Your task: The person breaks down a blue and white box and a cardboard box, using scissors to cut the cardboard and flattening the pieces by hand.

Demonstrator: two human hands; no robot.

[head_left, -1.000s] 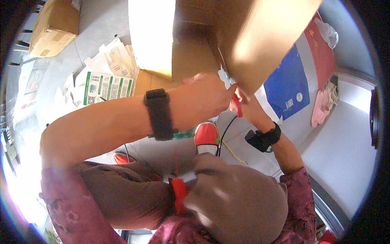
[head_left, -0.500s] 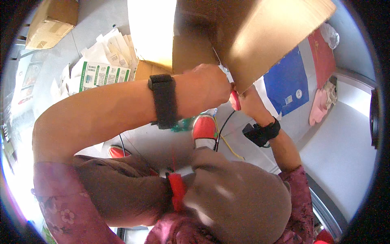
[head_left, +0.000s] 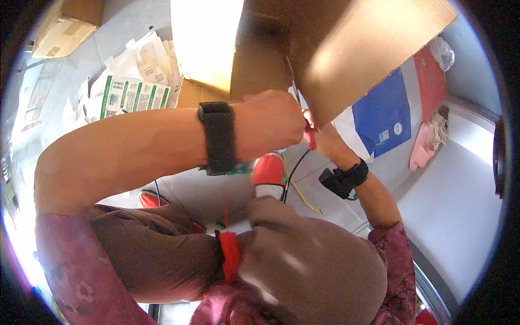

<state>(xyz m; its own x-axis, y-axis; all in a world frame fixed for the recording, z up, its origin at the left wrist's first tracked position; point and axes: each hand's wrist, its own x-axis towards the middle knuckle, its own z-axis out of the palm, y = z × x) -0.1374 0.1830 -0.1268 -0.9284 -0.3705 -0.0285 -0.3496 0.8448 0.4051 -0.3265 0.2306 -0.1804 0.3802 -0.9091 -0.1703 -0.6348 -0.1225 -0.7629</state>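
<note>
A large open cardboard box [head_left: 374, 49] stands in front of me, one broad flap slanting to the right. My left hand [head_left: 273, 120] is closed at the flap's lower corner, its knuckles up and its fingertips hidden. Just right of it, my right hand [head_left: 333, 145] is closed round the red handle [head_left: 310, 138] of what looks like scissors. A thin dark blade [head_left: 293, 76] shows above my hands, along the gap between the box's inner wall and the flap. The cutting point itself is hidden.
Loose papers and flattened packaging [head_left: 135, 97] lie on the floor to the left, below another cardboard box [head_left: 67, 27]. On the right are a blue sheet [head_left: 382, 116], a red mat [head_left: 431, 81] and pink gloves [head_left: 422, 146]. A black cable [head_left: 295, 173] runs beside my red shoe [head_left: 269, 169].
The flap has shifted slightly right. My hands and the red handle have moved slightly left, and more of the thin dark blade shows above them.
</note>
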